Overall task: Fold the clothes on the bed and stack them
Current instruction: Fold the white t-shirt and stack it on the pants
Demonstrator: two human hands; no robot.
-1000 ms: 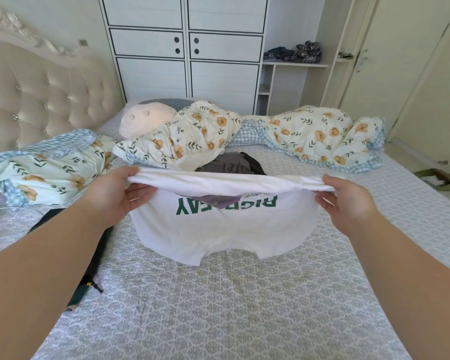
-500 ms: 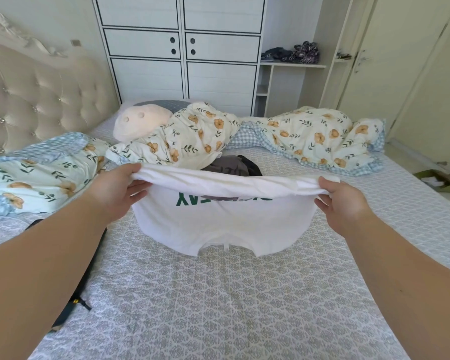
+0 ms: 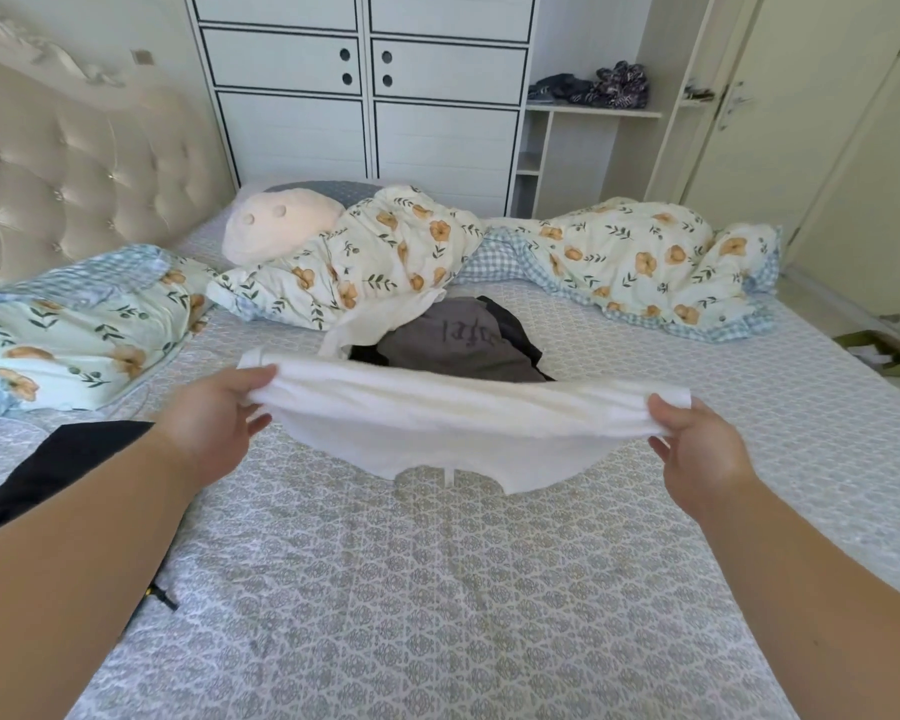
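Since a second ago the green lettering has dropped out of my sight. My left hand (image 3: pixel 214 415) and right hand (image 3: pixel 697 449) each pinch one end of the white T-shirt (image 3: pixel 448 433) — soft knit, sagging in a curve above the patterned bed (image 3: pixel 437 589). Beyond it lies one grey garment (image 3: pixel 458 345) on dark cloth; one black garment (image 3: pixel 58 465) lies at the left.

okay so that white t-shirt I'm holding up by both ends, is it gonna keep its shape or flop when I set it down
Probably flop: the white t-shirt sags in a curve between your left hand and right hand. It looks light, since fingertip pinches carry it. It will likely wrinkle on the bed unless smoothed.
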